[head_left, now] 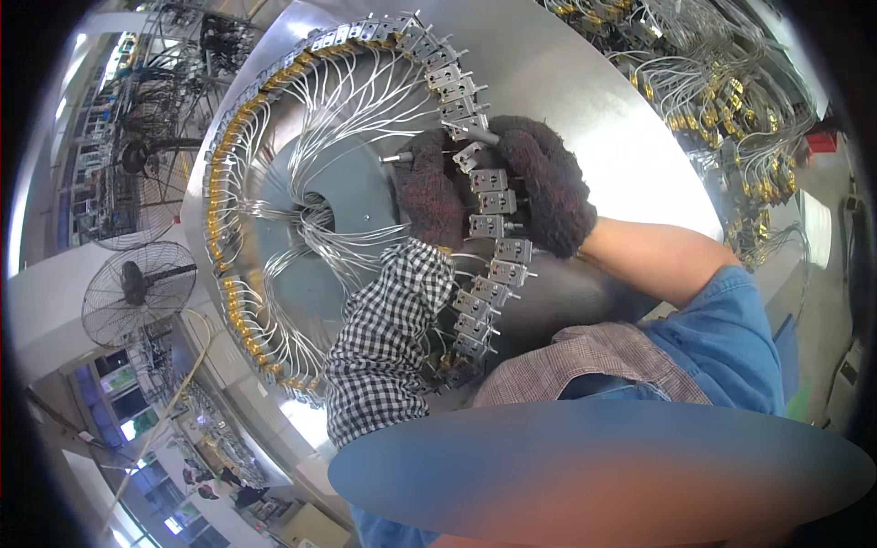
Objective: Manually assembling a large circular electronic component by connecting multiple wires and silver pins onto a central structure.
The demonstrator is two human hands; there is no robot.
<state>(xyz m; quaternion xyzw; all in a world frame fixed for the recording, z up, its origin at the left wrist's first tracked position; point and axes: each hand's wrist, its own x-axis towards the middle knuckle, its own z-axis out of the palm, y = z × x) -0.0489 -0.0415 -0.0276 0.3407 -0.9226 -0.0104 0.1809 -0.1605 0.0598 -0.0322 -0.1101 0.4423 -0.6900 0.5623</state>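
Dark-gloved L hand (429, 192), upper ctr of frame, sits inside the block ring (491, 179); chk'd sleeve (388, 338) slants up from btm ctr. R hand (548, 187), gloved too, just outside ring, fingers angled up-left, bare forearm (653, 256) from ctr right. 1 tilted block (467, 157) btwn the 2. Grey rod (481, 135) by R fingers. Fingertips hidden: can't tell if either grip's clamped or apart.

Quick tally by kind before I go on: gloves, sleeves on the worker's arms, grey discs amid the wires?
Gloves, left and right: 2
Sleeves, checked and blue: 2
Disc: 1
Total: 5
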